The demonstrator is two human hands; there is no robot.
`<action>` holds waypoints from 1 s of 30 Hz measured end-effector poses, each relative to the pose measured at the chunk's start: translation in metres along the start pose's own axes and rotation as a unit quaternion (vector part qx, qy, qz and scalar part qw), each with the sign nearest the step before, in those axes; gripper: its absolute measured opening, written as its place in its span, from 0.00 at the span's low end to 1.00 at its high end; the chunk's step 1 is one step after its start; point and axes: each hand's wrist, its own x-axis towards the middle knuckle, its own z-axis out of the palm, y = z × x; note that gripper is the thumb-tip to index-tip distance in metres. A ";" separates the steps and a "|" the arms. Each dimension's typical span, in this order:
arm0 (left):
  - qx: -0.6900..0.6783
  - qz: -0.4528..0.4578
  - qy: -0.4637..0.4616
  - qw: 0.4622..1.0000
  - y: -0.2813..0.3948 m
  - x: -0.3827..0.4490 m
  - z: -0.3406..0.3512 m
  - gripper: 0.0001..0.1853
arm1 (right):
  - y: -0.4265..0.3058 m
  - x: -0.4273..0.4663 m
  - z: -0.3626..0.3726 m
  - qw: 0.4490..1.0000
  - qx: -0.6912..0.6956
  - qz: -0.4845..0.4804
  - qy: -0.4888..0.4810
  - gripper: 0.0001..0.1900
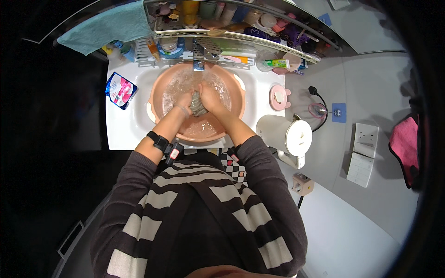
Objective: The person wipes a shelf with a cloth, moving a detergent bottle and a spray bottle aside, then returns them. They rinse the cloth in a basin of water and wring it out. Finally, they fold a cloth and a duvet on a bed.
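A pink plastic basin (157, 93) with sudsy water stands in the white washbasin (137, 114), under a metal faucet (198, 64). Over the water, a wet, grey ribbed cloth (198, 106) is bunched between both hands. My left hand (184, 102) grips its left side, and my right hand (209, 97) is closed around its right side. Some of the fingertips are hidden by the hands and the cloth.
A blue and pink pouch (121, 91) lies on the left rim. To the right are a pink soap dish (278, 98) and a white electric kettle (278, 133). Behind the faucet, shelves (222, 33) hold bottles and tubes; a teal towel (107, 29) hangs at upper left.
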 end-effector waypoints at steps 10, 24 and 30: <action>0.097 0.009 0.034 0.995 0.013 0.073 -0.079 0.10 | 0.050 0.023 0.003 0.979 -0.098 0.000 -0.178 0.21; -0.056 -0.041 -0.120 0.990 -0.005 0.050 -0.046 0.16 | -0.030 -0.029 -0.023 0.960 0.248 -0.097 -0.089 0.15; -0.037 -0.043 -0.115 0.992 -0.006 0.024 -0.021 0.14 | -0.063 -0.048 -0.020 0.984 0.168 -0.054 0.021 0.18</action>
